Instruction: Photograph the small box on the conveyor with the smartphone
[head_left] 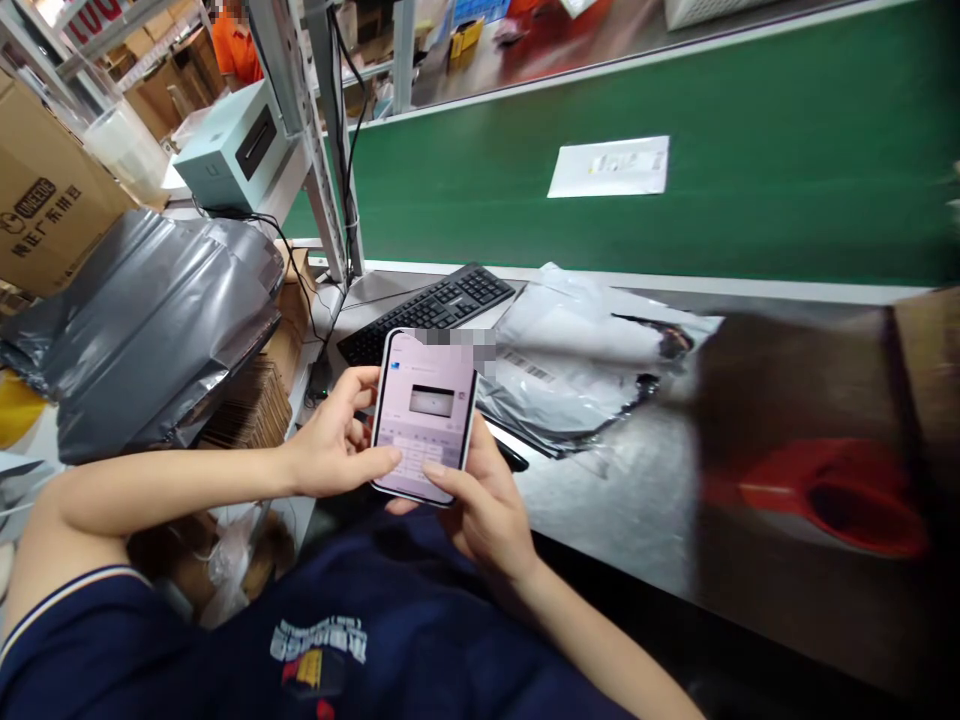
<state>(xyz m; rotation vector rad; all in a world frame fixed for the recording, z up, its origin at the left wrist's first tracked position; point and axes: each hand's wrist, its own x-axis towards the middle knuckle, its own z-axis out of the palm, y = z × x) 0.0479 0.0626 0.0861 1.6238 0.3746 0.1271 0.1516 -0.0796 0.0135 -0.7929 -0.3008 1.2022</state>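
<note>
I hold the phone (427, 415) in both hands, over the front edge of the worktop (622, 500) near its left end, above my lap. My left hand (334, 445) curls round the phone's left side with the thumb lying on the lower screen. My right hand (487, 510) cradles it from below and behind, fingers half closed, thumb on the bottom of the screen. The screen is lit and faces me.

Just behind the phone lies a keyboard (431, 305), and to its right a heap of clear plastic bags (577, 370) with dark things inside; what they are I cannot tell. Left of the worktop, grey mailing bags (150, 320) are piled over a stack of flat cardboard (251, 405). A closed cardboard box (45, 200) stands behind them.

Along the worktop's far edge runs a green belt (750, 200) carrying one white packet (609, 166). The worktop's middle is bare. At its right end something red (825, 490) shows, too blurred to name.
</note>
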